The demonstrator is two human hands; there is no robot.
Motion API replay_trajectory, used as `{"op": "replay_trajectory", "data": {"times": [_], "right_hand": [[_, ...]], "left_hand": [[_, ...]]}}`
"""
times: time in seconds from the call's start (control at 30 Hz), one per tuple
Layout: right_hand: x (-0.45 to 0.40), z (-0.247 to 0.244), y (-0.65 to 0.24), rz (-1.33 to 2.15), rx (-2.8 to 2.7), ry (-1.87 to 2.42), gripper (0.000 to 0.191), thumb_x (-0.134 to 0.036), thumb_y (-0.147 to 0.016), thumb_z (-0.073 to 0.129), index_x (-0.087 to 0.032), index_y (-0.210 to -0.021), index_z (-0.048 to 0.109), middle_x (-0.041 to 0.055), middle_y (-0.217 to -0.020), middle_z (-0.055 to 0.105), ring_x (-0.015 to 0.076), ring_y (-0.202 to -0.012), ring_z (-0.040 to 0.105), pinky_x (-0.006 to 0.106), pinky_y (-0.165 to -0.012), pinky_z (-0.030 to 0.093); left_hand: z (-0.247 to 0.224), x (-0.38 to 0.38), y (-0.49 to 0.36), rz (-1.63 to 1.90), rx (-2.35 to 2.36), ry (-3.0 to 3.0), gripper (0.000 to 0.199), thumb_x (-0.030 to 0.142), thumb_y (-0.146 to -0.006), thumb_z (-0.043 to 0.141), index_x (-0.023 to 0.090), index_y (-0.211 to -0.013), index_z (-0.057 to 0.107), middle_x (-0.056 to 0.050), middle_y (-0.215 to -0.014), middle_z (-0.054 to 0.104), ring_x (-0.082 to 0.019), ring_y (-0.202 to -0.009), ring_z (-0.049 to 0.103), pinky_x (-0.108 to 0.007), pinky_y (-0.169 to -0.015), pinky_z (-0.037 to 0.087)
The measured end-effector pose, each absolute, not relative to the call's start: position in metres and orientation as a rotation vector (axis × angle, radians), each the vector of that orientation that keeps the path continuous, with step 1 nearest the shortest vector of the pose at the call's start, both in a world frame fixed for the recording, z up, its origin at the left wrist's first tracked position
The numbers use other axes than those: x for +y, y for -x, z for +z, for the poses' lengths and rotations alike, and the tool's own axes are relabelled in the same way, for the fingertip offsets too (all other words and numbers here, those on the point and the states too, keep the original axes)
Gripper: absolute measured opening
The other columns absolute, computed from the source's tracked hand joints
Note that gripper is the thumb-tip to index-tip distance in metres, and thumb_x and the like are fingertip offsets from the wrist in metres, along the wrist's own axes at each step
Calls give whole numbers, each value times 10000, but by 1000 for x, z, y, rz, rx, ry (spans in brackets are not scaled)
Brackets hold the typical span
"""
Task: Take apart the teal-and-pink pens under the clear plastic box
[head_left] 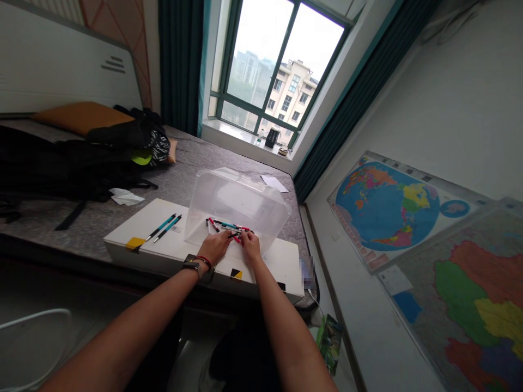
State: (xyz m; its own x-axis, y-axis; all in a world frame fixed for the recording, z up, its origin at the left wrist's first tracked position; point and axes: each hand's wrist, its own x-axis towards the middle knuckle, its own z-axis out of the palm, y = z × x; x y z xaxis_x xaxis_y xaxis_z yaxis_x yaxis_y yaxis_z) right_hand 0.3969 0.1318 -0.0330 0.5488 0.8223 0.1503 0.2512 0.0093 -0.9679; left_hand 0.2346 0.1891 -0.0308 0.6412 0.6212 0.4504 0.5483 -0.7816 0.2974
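Note:
A clear plastic box (pixel 241 198) lies on its side on a long white carton (pixel 159 209), its opening facing me. Several red, black and teal pens (pixel 229 225) lie inside it near the opening. My left hand (pixel 216 245) and my right hand (pixel 249 244) are close together at that opening, fingers closed around a dark pen (pixel 235 235) between them. Two teal and black pens (pixel 164 227) lie side by side on the carton, left of the box.
The carton rests on a grey mattress (pixel 192 158). Black bags and clothes (pixel 73 163) and an orange pillow (pixel 84 117) lie at the left. Crumpled tissue (pixel 126 196) and white paper (pixel 274 183) are on the mattress. A wall with maps (pixel 384 207) stands at the right.

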Motion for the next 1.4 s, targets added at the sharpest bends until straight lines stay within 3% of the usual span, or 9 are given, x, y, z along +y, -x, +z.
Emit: {"op": "replay_trajectory", "data": {"times": [0.3,0.67,1.2,1.4], "right_hand": [[129,-25,-398,711,-1137,1519,484,-598,-822,617,-195,-560,559,-34,-521,503,113,-517,416,243,-550,336],[134,-39,-404,691,-1054,1507,447,-577,-817,618,-192,-594,566,-29,-536,527,117,-530,431,242,-537,343],[131,-34,-401,791,-1033,1456,443,-599,-801,622,-195,-632,552,-34,-531,522,105,-474,412,245,-476,311],[131,-33,-401,805,-1038,1456,434,-599,-802,621,-197,-655,552,-29,-549,528,109,-488,426,242,-480,321]], "left_hand": [[-36,191,-236,774,893,-2749,269,258,-1002,338,178,-1176,527,-105,-934,696,-237,-827,670,-350,-756,469],[-28,188,-234,790,946,-2787,405,469,-1019,325,194,-1065,619,-108,-969,700,-241,-873,661,-347,-745,428],[-25,187,-233,734,973,-2807,483,482,-1019,289,196,-1002,678,-113,-835,707,-261,-838,655,-357,-746,417],[-28,189,-235,697,985,-2817,512,499,-1015,260,198,-1080,669,-126,-814,700,-269,-816,660,-370,-754,428]]}}
